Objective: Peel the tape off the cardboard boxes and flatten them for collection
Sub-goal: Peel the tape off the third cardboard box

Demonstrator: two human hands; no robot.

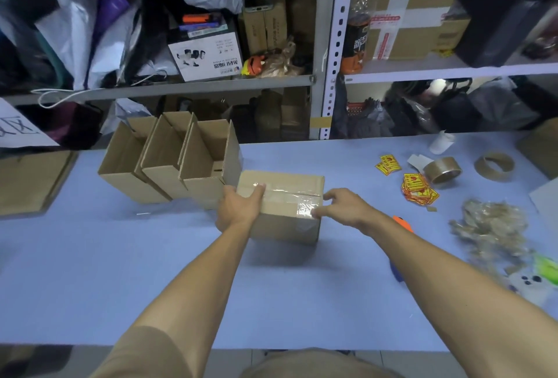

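Gripping the sealed box at its left edge, my left hand curls over the top, while my right hand pinches the clear tape at the right corner. It sits mid-way on the blue table, touching three opened boxes. Peeled tape scraps and a tape roll lie to the right.
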